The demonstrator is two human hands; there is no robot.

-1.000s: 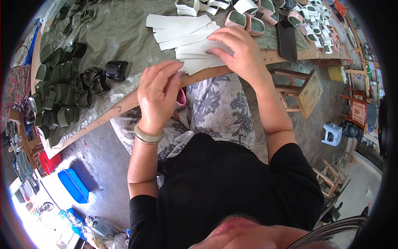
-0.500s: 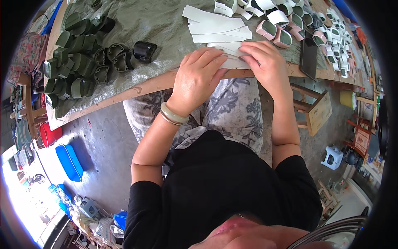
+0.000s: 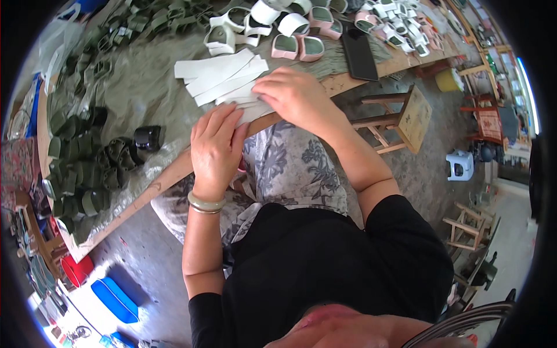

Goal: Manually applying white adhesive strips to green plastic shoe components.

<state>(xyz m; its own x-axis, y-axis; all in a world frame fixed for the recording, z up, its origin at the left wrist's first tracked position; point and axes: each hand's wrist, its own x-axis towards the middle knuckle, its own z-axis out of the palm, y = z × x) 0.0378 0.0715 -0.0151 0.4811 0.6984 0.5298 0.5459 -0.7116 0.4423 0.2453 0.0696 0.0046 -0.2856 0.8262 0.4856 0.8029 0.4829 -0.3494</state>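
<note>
Overlapping white strips [image 3: 223,71] of thin flat material lie in a loose pile at the table's front edge. My left hand [image 3: 213,152], with a pale bangle at its wrist, has its fingers bent together over the left end of the nearest white strip [image 3: 250,110]. At that strip's right end is my right hand [image 3: 297,100], fingers closed together and the thumb tucked close. The fingertips of both hands are only a little apart. Their undersides are hidden, so the exact hold on the strip is partly covered.
Dark green curved pieces [image 3: 72,151] crowd the table's left side, beside a shiny black piece [image 3: 147,137]. White shoe uppers [image 3: 220,39] and pink ones [image 3: 310,49] stand behind the strips. A dark phone [image 3: 360,55] lies at the right edge, near a wooden stool [image 3: 413,122].
The whole view has turned, so the table and hands appear farther left and tilted. Both hands stay at the front white strips, with their fingertips still close together.
</note>
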